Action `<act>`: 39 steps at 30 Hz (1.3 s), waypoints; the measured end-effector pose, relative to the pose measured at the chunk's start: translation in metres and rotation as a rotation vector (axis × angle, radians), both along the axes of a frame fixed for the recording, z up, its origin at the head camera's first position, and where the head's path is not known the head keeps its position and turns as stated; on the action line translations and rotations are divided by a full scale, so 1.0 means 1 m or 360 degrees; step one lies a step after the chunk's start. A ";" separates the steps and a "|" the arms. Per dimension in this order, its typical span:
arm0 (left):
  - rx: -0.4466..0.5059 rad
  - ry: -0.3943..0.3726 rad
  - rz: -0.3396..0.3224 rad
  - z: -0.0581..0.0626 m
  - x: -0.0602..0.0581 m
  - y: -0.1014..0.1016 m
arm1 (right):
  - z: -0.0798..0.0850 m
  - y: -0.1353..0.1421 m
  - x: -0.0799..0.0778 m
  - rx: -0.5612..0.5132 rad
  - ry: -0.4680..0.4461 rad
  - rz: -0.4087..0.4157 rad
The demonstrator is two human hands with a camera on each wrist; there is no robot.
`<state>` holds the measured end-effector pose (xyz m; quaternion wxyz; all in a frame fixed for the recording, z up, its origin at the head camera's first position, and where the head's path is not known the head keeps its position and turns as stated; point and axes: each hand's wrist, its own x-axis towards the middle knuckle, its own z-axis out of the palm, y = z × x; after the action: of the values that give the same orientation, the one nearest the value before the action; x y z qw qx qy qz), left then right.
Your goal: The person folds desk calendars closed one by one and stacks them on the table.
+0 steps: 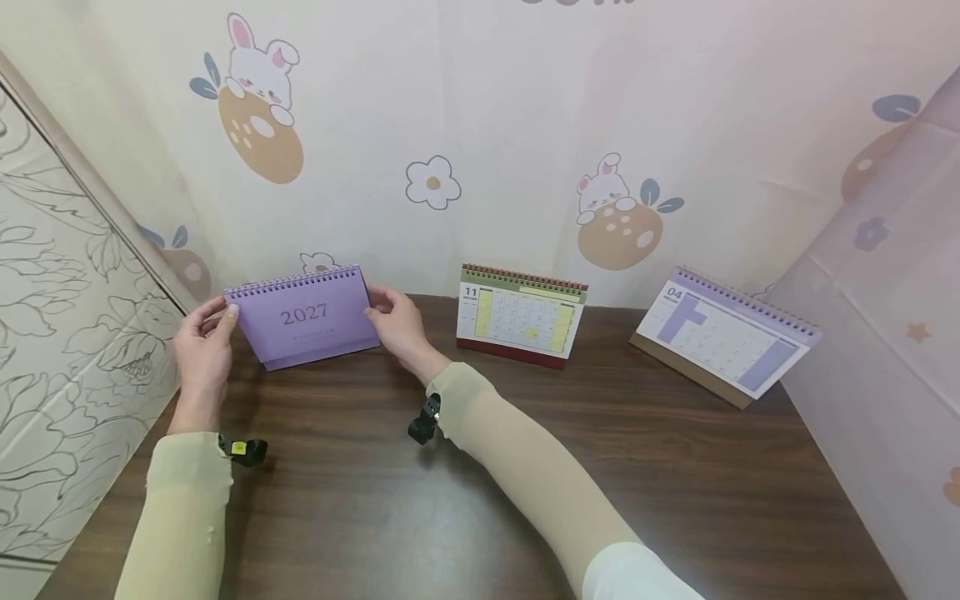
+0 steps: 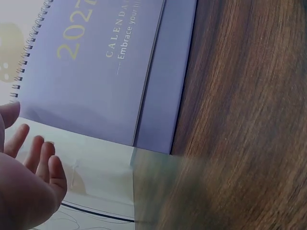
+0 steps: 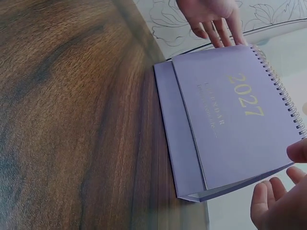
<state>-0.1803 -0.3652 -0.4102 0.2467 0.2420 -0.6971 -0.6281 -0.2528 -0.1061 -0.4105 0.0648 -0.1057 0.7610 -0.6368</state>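
A purple desk calendar marked 2027 stands on the wooden table, its spiral binding on top. At its upper left corner, my left hand pinches it, thumb on the front cover and fingers toward the back. My right hand holds the right edge, the thumb near the upper corner. In the left wrist view, the other left fingers are loosely bent beside the purple cover. From the right wrist, the open side of the stand shows below the cover, close to the right fingertips.
A green-topped calendar showing 11 stands at the back middle. Farther right, a purple-and-white calendar showing 04 stands at an angle. A rabbit-print curtain hangs behind the table, and a flower-patterned panel borders it on the left.
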 end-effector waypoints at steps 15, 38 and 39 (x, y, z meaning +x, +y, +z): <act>-0.0148 0.0022 -0.0507 -0.003 -0.002 0.009 | 0.007 -0.004 0.005 0.0145 0.0029 0.0198; -0.0073 0.0009 -0.0607 0.007 0.011 0.020 | 0.020 0.008 0.029 0.0216 -0.0017 0.0315; -0.0067 0.0008 -0.0611 0.008 0.012 0.020 | 0.020 0.010 0.031 0.0223 -0.0016 0.0321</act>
<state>-0.1681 -0.3453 -0.4026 0.1293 0.0978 -0.7429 -0.6495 -0.2217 -0.0965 -0.3908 0.1395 -0.1735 0.7889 -0.5728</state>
